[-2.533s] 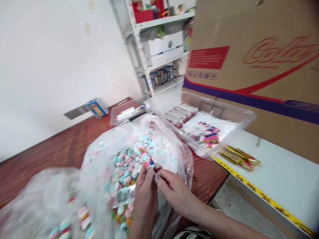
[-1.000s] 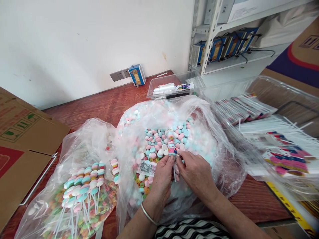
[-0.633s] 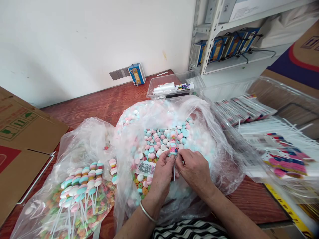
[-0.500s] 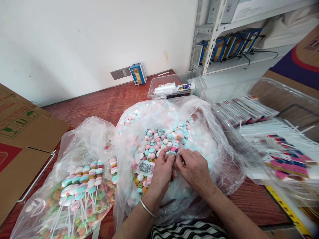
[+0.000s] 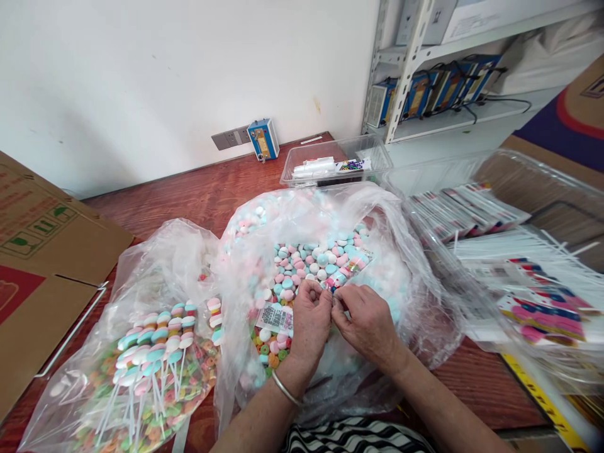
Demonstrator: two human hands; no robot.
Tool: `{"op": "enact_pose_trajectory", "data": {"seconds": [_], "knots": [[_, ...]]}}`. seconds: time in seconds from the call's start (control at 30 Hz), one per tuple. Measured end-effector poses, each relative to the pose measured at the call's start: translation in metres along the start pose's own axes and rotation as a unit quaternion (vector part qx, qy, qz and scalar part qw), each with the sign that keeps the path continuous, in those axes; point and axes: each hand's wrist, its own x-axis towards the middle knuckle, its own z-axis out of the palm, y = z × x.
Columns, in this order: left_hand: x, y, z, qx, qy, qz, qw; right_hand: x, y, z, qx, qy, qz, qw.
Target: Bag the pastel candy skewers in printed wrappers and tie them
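My left hand (image 5: 310, 321), with a bracelet on the wrist, and my right hand (image 5: 367, 322) meet fingertip to fingertip. Both pinch the near end of a small clear candy packet (image 5: 348, 270). Pink and coloured sweets show inside it, and its far end points up to the right. Beneath lies a large open plastic bag (image 5: 415, 296) full of pink, blue and white round candies (image 5: 295, 270). A flat printed wrapper (image 5: 275, 318) rests on the candies left of my left hand, beside some gummy rings (image 5: 274, 360).
To the left, candy skewers (image 5: 153, 352) on white sticks lie on a bag of gummy rings (image 5: 193, 393). A cardboard box (image 5: 51, 251) stands beyond. A clear bin (image 5: 425, 236) with printed wrappers and white sticks is at right; a clear tray (image 5: 289, 170) sits behind.
The candy packet has come into fuller view beyond my fingertips, its far end now up to the right. My hands have shifted slightly and still meet at its near end.
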Motion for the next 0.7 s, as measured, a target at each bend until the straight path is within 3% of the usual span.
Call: {"op": "enact_pose_trajectory", "data": {"seconds": [0.13, 0.3, 0.4, 0.47, 0.57, 0.63, 0.7], "knots": [[-0.006, 0.014, 0.002, -0.128, -0.051, -0.085, 0.987, -0.004, 0.006, 0.002, 0.125, 0.013, 0.078, 0.989], [-0.014, 0.041, 0.002, -0.316, -0.114, -0.236, 0.912, -0.009, 0.009, 0.006, 0.309, 0.024, 0.158, 0.938], [-0.016, 0.047, 0.002, -0.368, -0.125, -0.27, 0.881, -0.012, 0.004, 0.012, 0.367, 0.025, 0.189, 0.911], [-0.016, 0.045, 0.002, -0.351, -0.129, -0.258, 0.891, -0.014, 0.001, 0.015, 0.388, 0.018, 0.205, 0.898], [-0.014, 0.038, 0.0, -0.247, -0.1, -0.199, 0.943, -0.017, 0.0, 0.016, 0.397, 0.012, 0.227, 0.889], [-0.013, 0.034, -0.002, -0.155, -0.084, -0.151, 0.973, -0.019, 0.0, 0.011, 0.347, 0.025, 0.226, 0.91], [-0.012, 0.032, -0.004, -0.076, -0.081, -0.114, 0.987, -0.021, -0.001, 0.004, 0.234, 0.044, 0.187, 0.953]]}}
